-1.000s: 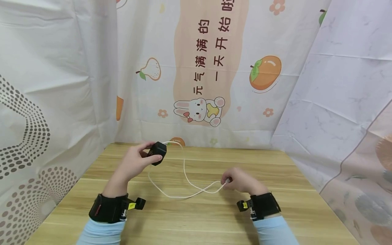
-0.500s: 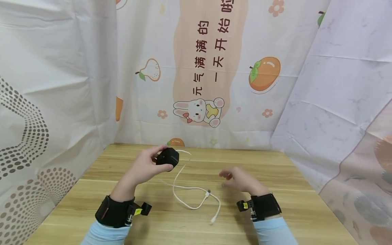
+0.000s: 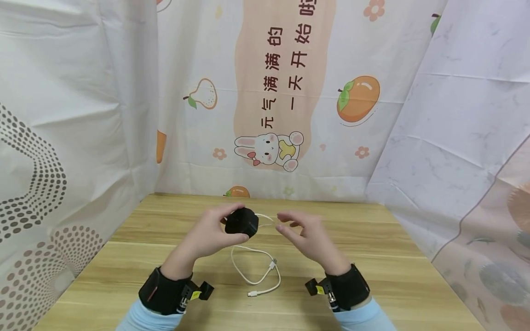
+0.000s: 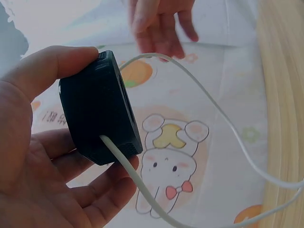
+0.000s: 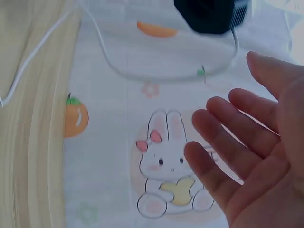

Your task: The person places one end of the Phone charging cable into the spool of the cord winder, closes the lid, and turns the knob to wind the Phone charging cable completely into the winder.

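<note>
My left hand (image 3: 209,232) holds a chunky black block (image 3: 242,223) with angled corners, thumb on one side and fingers on the other, raised above the table. What kind of device it is cannot be told. In the left wrist view, a white cable (image 4: 229,121) runs out from the block (image 4: 97,102) on two sides. The cable's lower part lies looped on the wood, with a white connector (image 3: 252,293) at its end and another plug (image 3: 272,265) near the loop. My right hand (image 3: 306,232) hovers right of the block, fingers apart, touching nothing; its palm (image 5: 266,175) shows in the right wrist view.
The wooden table (image 3: 372,276) reaches back to a white printed curtain (image 3: 198,138) with a rabbit (image 3: 269,149) and fruit. More curtains hang at the left (image 3: 83,115) and right (image 3: 451,115). Each wrist wears a black strap with a small camera.
The right hand let go of the cable end, which dropped onto the table, then moved left toward the block. My left hand carried the block to the right and slightly nearer.
</note>
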A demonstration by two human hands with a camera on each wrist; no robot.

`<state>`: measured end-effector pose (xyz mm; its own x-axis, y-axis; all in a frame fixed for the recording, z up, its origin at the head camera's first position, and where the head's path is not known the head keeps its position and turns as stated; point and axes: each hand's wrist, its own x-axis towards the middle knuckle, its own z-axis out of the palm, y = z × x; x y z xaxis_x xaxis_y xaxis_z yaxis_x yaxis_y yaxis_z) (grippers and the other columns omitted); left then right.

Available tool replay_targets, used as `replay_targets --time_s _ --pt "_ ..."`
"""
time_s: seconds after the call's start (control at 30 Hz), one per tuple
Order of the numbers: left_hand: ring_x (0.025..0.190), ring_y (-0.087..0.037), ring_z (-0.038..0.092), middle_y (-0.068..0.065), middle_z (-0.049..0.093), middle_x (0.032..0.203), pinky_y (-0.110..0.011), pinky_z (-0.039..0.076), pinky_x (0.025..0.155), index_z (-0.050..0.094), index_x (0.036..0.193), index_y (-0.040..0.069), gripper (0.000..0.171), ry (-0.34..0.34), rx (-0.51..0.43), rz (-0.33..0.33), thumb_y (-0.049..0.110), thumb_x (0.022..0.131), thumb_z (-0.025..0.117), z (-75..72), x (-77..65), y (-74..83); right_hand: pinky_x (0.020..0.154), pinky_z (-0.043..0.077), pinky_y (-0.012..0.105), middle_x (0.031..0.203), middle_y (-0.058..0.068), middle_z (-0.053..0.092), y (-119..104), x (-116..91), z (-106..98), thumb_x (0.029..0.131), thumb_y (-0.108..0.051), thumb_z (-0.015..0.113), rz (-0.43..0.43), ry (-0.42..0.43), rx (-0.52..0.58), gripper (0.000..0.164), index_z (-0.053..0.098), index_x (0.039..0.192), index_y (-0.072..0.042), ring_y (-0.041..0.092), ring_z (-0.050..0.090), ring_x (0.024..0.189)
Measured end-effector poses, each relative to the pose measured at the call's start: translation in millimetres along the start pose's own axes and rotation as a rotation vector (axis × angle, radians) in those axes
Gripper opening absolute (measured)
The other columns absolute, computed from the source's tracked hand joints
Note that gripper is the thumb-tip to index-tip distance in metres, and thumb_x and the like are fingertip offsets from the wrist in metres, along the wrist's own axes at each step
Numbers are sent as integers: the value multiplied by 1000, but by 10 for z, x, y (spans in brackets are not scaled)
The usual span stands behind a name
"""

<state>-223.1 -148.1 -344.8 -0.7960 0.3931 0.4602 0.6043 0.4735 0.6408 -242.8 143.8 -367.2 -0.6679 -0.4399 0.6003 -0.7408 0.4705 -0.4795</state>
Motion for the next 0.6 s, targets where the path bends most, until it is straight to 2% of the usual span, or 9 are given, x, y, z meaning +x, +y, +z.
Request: replay_targets --time_s 0.13,0.3,0.6 --pt "104 -15 61 3 66 129 -41 51 86 63 138 13 65 -22 5 37 29 80 88 69 -5 39 62 55 35 104 -3 74 -60 20 66 94 -18 76 -87 43 -21 20 76 113 -13 14 68 91" --pt "107 -15 62 1 64 132 -40 52 88 63 138 11 66 -36 -15 49 26 79 88 111 -10 85 61 54 36 90 -10 71 -43 32 111 92 -12 77 -159 89 -39 8 79 99 -16 6 61 76" --pt "105 -12 63 4 65 129 -37 54 89 64 136 10 64 -42 -32 53 25 79 88 119 -4 81 61 55 33 88 -9 73 -1 34 90 89 -6 78 -176 129 -38 9 80 94 -14 5 63 73"
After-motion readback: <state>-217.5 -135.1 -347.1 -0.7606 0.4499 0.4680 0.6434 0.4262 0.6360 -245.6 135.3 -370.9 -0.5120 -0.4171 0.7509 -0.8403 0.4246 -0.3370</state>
